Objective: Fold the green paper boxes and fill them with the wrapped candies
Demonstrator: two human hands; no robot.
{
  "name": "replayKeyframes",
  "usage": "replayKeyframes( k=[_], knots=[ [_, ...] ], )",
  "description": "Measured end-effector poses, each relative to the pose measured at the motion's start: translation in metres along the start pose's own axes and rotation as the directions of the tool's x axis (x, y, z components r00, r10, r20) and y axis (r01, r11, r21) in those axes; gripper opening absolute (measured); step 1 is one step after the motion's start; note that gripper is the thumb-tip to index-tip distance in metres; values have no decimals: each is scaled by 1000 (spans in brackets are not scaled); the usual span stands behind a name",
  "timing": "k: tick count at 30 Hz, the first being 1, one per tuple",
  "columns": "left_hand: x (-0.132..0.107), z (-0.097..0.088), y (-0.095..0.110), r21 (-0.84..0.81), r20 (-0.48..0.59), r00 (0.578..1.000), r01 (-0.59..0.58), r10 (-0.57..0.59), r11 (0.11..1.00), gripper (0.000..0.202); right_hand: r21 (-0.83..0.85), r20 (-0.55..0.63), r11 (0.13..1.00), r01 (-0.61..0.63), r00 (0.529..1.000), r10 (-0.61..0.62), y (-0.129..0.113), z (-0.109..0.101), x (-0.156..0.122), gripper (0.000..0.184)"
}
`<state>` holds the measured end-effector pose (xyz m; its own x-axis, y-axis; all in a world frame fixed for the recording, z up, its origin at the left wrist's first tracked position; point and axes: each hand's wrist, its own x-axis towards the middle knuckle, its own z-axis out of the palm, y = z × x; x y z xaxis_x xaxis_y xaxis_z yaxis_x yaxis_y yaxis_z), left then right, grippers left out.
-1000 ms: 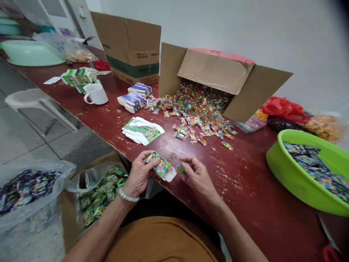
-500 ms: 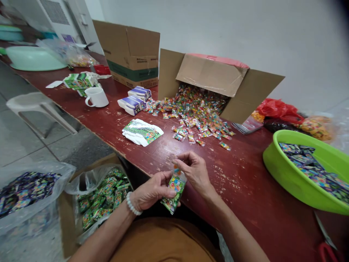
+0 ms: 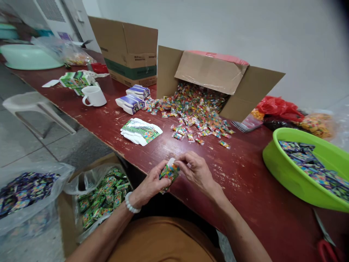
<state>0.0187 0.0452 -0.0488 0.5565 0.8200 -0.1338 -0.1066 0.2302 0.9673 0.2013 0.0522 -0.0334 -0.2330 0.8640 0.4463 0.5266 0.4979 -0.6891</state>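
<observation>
Your left hand is wrapped around a small green box, thumb across its printed front and fingers behind. The box tilts up in that grasp, off the table and just ahead of your lap, so it lies between your two hands, at the left hand's fingertips. Its white flap stands up at the end nearest your right hand.

Your right hand is bent at the box's upper end, thumb and forefinger drawn together. A bit of orange candy shows at those fingertips; you can't tell from here whether they pinch it or only press on it.

Beyond your left hand lies a fanned stack of flat cartons, with two purple boxes behind it and a white mug farther to the left. Straight ahead of both hands, wrapped candies spill toward you from a tipped carton. To the right of your right hand sits the green basin, with scissors nearer you. Below and left of your left hand is a bag of green packets.
</observation>
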Motion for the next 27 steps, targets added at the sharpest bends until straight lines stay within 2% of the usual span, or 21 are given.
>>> replayKeyframes(
  k=[2,3,7,10,12,14,16,18,20,21,23,25,27],
  knots=[
    [0,0,2,16,22,1000,13,-13,1000,40,58,158,997,47,986,-55,1,-6,3,10],
    [0,0,2,10,31,999,26,-26,1000,41,64,188,997,52,980,-63,1,-8,4,10],
    [0,1,-3,-97,50,996,80,-75,992,44,-14,68,999,34,997,-32,1,-4,6,7],
    [-1,1,-6,-220,43,997,76,-69,972,42,103,93,994,-25,996,15,0,5,4,14],
    [-1,1,-5,-273,4,998,65,-66,960,41,218,94,970,-112,991,93,-1,9,2,21],
    [-1,0,-3,-322,-61,994,62,-86,945,37,336,27,910,-241,969,247,-1,10,-2,17],
    [1,0,0,-387,-117,984,77,-132,919,37,473,-8,808,-352,915,403,-2,12,-5,22],
    [3,0,1,-442,-138,975,97,-175,892,40,607,92,672,-425,877,471,-3,16,-9,37],
    [4,1,0,-465,-147,971,100,-189,880,38,691,217,553,-466,863,455,-5,22,-13,43],
    [4,2,-1,-466,-159,970,91,-184,880,36,705,253,524,-477,860,443,-6,26,-14,44],
    [3,3,-3,-454,-192,968,57,-160,889,31,688,251,551,-471,868,429,-8,31,-16,42],
    [1,4,-3,-425,-214,969,20,-122,905,29,615,160,671,-413,899,407,-9,34,-15,26],
    [0,4,-2,-413,-220,970,3,-103,911,28,522,14,799,-298,940,341,-10,35,-14,12]
  ],
)
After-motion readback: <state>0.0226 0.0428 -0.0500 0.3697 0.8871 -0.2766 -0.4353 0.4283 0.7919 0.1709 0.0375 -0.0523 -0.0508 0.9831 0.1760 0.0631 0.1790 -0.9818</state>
